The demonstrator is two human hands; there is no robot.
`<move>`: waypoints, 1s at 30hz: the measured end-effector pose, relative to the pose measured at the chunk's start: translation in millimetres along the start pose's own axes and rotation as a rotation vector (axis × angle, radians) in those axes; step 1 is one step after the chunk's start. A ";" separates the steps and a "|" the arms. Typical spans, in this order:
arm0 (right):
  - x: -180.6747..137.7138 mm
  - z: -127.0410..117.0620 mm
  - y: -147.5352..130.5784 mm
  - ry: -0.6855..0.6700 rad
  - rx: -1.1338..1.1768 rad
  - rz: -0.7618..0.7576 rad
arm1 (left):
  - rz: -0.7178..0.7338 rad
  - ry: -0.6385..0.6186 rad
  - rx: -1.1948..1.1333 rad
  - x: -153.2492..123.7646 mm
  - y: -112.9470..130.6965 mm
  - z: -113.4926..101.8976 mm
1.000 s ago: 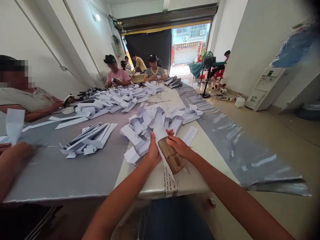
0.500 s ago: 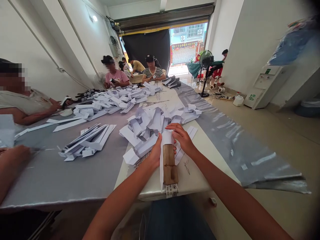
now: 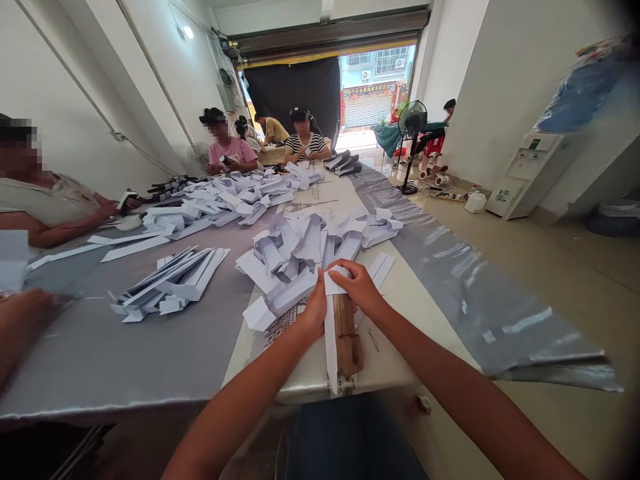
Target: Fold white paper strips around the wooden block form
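Note:
Near the table's front edge lies a wooden block point(image 3: 347, 333) with a white paper strip point(image 3: 331, 347) along its left side and folded over its far end. My left hand point(image 3: 316, 303) is closed on the paper and block from the left, its thumb near the fold. From the right, my right hand point(image 3: 357, 283) presses the folded paper on top of the far end, fingers bent over it. Its lower fingers are partly hidden. Just beyond both hands lies a heap of folded white paper pieces point(image 3: 295, 253).
A stack of white paper strips point(image 3: 173, 287) lies on the grey tablecloth point(image 3: 150, 367) to the left. Farther back is a larger paper pile point(image 3: 235, 197). Co-workers sit along the left and far sides; one person's hand point(image 3: 27, 313) is at the left edge. A fan point(image 3: 413, 127) stands beyond.
My right hand has drawn back slightly toward me, folding the paper flatter over the block's far end. The block has tilted a little, its near end shifting right and nearer.

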State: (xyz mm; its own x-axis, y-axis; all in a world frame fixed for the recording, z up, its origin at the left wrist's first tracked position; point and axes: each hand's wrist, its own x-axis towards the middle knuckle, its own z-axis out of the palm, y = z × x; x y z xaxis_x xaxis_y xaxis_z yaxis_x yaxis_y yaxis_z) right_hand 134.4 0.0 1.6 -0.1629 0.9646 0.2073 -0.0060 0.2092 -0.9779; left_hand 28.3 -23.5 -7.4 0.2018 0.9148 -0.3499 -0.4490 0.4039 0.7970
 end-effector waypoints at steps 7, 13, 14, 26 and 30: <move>0.9 1.2 1.0 0.035 0.061 0.063 | 0.024 -0.048 -0.052 -1.9 -6.7 5.4; -0.3 0.2 0.3 0.048 0.056 0.083 | -0.033 -0.082 -0.050 3.3 -7.3 2.5; -0.3 -1.8 0.0 0.030 0.068 0.113 | -0.054 -0.107 -0.053 5.8 -7.3 1.5; 8.3 -13.4 3.1 -0.275 0.343 0.066 | -0.250 -0.583 0.006 19.1 -8.7 -11.0; 8.2 -10.0 12.5 -0.185 0.302 0.060 | -0.269 -0.564 0.034 18.9 -10.3 -12.5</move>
State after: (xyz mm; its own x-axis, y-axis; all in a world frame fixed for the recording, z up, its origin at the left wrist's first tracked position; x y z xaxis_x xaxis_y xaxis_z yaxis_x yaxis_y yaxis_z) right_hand 142.9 12.1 -8.6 -0.3471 0.9227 0.1675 -0.2781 0.0693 -0.9581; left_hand 25.9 -10.3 -28.4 0.7364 0.6346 -0.2344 -0.2923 0.6109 0.7358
